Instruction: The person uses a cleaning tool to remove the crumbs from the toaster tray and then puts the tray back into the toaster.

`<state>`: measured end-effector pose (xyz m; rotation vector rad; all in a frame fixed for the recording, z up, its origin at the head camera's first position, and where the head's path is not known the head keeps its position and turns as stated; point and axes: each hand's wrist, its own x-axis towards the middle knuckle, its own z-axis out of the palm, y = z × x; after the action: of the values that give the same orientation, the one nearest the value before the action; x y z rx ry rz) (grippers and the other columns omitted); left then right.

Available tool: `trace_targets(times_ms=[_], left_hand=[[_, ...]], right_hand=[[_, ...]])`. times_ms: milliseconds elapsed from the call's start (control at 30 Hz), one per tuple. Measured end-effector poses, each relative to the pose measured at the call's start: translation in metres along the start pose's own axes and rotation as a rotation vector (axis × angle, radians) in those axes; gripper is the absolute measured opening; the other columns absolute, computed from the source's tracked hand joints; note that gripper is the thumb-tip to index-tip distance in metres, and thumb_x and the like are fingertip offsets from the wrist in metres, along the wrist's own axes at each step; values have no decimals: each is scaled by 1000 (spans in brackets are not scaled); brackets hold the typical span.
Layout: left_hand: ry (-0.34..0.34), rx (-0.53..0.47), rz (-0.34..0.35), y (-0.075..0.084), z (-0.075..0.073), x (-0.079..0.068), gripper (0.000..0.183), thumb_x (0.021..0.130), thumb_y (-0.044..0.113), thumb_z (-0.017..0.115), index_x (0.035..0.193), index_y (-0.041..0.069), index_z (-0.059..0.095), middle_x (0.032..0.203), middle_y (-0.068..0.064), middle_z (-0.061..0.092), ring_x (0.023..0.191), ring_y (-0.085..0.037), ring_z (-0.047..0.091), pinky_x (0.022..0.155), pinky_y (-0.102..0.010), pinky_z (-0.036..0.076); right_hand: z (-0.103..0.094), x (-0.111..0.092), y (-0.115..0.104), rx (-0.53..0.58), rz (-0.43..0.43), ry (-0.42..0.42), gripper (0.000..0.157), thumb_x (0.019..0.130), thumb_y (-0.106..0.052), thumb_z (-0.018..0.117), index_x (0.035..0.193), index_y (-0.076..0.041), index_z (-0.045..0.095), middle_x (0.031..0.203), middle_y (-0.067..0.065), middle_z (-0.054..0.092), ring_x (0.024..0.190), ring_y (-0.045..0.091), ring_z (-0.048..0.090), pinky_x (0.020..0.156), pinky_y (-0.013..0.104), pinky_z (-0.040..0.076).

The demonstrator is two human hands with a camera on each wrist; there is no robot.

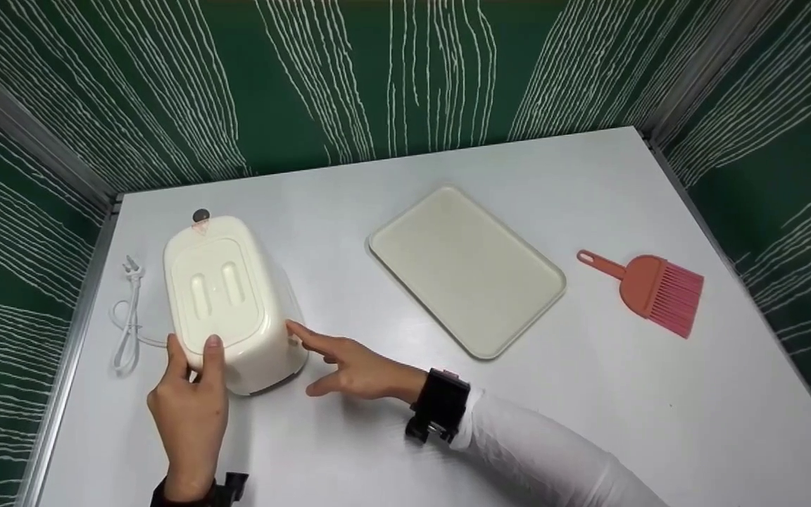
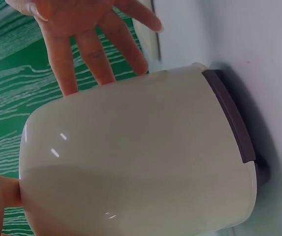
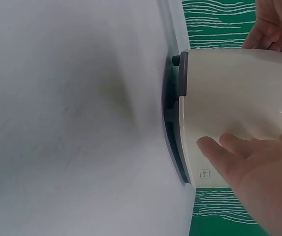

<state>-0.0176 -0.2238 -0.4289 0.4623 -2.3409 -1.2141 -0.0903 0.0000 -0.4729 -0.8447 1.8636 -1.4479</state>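
A cream toaster (image 1: 265, 362) with a lid (image 1: 219, 313) over its top stands at the left of the table, its dark knob (image 1: 200, 215) at the far end. My left hand (image 1: 191, 412) grips the near left corner, thumb on the lid's edge and fingers along the left side. At the right side, my right hand (image 1: 356, 370) touches the body with its fingertips, fingers spread and fairly straight, thumb held off. The right wrist view shows the dark base (image 3: 181, 142) close over the table. Some left fingers are hidden behind the body.
A white cord (image 1: 131, 331) with its plug (image 1: 132, 269) lies bundled left of the toaster. A cream tray (image 1: 465, 271) rests at an angle mid-table. Farther right lies a red hand brush (image 1: 641, 285) with pink bristles. Green walls (image 1: 293, 141) border the white table (image 1: 588, 422).
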Motion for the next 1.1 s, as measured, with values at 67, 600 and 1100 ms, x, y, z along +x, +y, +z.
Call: trace_targets(times_ms=[67,600,1100], left_hand=[[3,-4,-1,0,0,-1,73,105,31,65,148,-21,36,135,-43,50,109,-44,63,78,-43,51],[9,24,-30,2,-2,-11,77,104,35,65,149,-20,36,132,-43,54,108,-42,65,78,-44,52],[-12,2,-10,8,0,-17,80,105,34,64,147,-25,32,133,-50,48,106,-47,64,75,-46,53]], right_hand=[[1,-1,0,3,2,-3,96,92,-12,69,169,-32,15,170,-6,26,154,8,24,122,42,30],[5,-7,0,1,12,-9,99,91,-13,71,169,-34,14,169,-3,28,152,11,30,121,40,32],[2,-13,2,-4,1,1,98,92,-13,71,169,-31,14,170,-6,24,152,11,29,121,40,32]])
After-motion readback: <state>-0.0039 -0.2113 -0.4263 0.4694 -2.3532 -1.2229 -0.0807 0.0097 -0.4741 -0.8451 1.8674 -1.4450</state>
